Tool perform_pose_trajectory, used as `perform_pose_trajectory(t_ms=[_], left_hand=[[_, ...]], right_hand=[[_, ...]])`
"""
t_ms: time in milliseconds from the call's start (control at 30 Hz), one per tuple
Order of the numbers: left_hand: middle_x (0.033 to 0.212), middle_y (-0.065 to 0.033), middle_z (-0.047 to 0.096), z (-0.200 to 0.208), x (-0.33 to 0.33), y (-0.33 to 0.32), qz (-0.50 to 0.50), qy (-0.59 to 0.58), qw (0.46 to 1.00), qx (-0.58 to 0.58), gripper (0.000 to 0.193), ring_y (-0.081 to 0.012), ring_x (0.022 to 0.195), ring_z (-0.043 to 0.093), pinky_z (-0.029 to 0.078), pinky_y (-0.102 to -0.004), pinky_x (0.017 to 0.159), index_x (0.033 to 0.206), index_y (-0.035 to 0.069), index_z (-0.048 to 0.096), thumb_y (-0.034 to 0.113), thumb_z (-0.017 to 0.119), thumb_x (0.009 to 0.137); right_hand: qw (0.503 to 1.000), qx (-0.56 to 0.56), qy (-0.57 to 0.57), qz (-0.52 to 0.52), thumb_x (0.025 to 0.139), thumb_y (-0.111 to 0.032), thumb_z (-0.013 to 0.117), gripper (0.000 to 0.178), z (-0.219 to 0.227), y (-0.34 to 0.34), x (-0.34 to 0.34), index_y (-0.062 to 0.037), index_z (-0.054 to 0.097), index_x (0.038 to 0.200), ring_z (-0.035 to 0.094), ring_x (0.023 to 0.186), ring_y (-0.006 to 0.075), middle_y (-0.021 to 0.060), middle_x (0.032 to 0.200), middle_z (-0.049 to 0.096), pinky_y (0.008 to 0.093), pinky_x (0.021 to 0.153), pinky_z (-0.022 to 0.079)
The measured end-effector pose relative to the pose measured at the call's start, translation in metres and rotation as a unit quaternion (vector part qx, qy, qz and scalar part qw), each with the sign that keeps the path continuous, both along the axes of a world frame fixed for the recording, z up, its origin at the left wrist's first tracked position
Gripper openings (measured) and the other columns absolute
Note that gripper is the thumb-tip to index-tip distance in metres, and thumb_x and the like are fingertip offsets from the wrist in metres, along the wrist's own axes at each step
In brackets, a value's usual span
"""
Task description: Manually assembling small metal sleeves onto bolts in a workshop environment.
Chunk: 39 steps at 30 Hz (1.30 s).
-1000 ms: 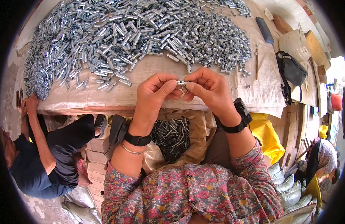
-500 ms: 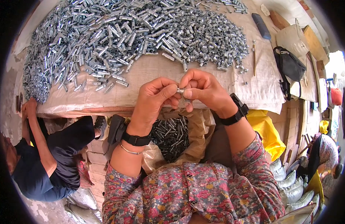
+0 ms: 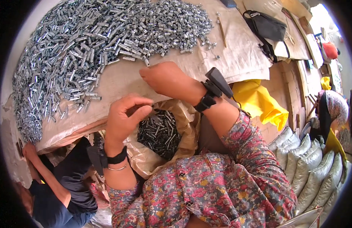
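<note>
Fingers of the left hand (image 3: 124,116) curl together above the sack of dark metal sleeves (image 3: 159,133), thumb meeting fingertips; whether they pinch anything I cannot tell. The right hand (image 3: 166,79) reaches toward the silver sleeve pile (image 3: 88,49), its fingers hidden.

Ahead of our right hand (image 3: 166,79) a bare strip of cloth (image 3: 119,81) lies free — beyond it a wide heap of metal sleeves (image 3: 88,41) blocks the way. Below, an open sack (image 3: 183,133) stands unobstructed.
</note>
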<state>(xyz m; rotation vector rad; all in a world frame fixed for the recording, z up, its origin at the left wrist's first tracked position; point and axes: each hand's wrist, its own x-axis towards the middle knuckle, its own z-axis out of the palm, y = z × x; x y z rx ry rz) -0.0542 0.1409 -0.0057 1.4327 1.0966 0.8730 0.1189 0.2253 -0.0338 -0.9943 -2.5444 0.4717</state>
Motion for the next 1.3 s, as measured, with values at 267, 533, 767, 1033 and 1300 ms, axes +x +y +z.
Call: perform_pose_trajectory(t_ms=[267, 533, 767, 1033, 1300], left_hand=[[0.080, -0.0088, 0.057, 0.018, 0.080, -0.035, 0.090, 0.079, 0.976, 0.180, 0.015, -0.0194, 0.067, 0.058, 0.047, -0.0271, 0.062, 0.092, 0.002, 0.061, 0.005, 0.065, 0.078], [0.083, -0.0090, 0.056, 0.028, 0.102, -0.063, 0.135, 0.130, 0.949, 0.254, 0.021, -0.0197, 0.067, 0.058, 0.046, -0.0287, 0.060, 0.095, 0.001, 0.059, 0.007, 0.068, 0.076], [0.084, -0.0097, 0.057, 0.025, 0.107, -0.073, 0.144, 0.105, 0.941, 0.287, 0.018, -0.0212, 0.068, 0.058, 0.046, -0.0288, 0.060, 0.091, 0.002, 0.060, 0.005, 0.068, 0.075], [0.088, -0.0076, 0.056, 0.042, 0.105, -0.075, 0.096, 0.114, 0.945, 0.292, 0.020, -0.0183, 0.077, 0.056, 0.045, -0.0271, 0.065, 0.088, 0.005, 0.060, -0.004, 0.067, 0.071], [0.088, -0.0073, 0.056, 0.032, 0.095, -0.077, 0.000, 0.124, 0.890, 0.439, 0.028, -0.0266, 0.076, 0.057, 0.047, -0.0332, 0.064, 0.089, 0.006, 0.057, -0.007, 0.066, 0.065]], right_hand=[[0.996, 0.043, -0.073, -0.012, 0.075, -0.007, 0.052, 0.006, 0.002, -0.005, -0.010, -0.0019, 0.051, 0.078, 0.062, 0.066, 0.0335, 0.0151, 0.067, 0.059, 0.0422, 0.052, 0.046], [0.991, 0.121, -0.061, -0.018, 0.072, -0.007, 0.056, 0.008, -0.002, -0.021, -0.023, -0.0002, 0.054, 0.076, 0.063, 0.064, 0.0306, 0.0145, 0.067, 0.059, 0.0377, 0.049, 0.049], [0.990, 0.101, -0.089, -0.031, 0.070, -0.006, 0.057, 0.005, 0.009, -0.031, -0.013, -0.0015, 0.058, 0.070, 0.063, 0.064, 0.0306, 0.0160, 0.067, 0.061, 0.0386, 0.052, 0.050], [0.989, 0.015, -0.148, -0.007, 0.071, -0.005, 0.057, 0.006, 0.025, -0.035, -0.004, -0.0004, 0.060, 0.072, 0.063, 0.069, 0.0336, 0.0182, 0.071, 0.061, 0.0408, 0.057, 0.050], [0.995, -0.090, -0.022, -0.024, 0.071, -0.017, 0.059, 0.015, 0.023, -0.030, 0.004, -0.0043, 0.062, 0.079, 0.061, 0.072, 0.0312, 0.0152, 0.073, 0.063, 0.0398, 0.062, 0.048]])
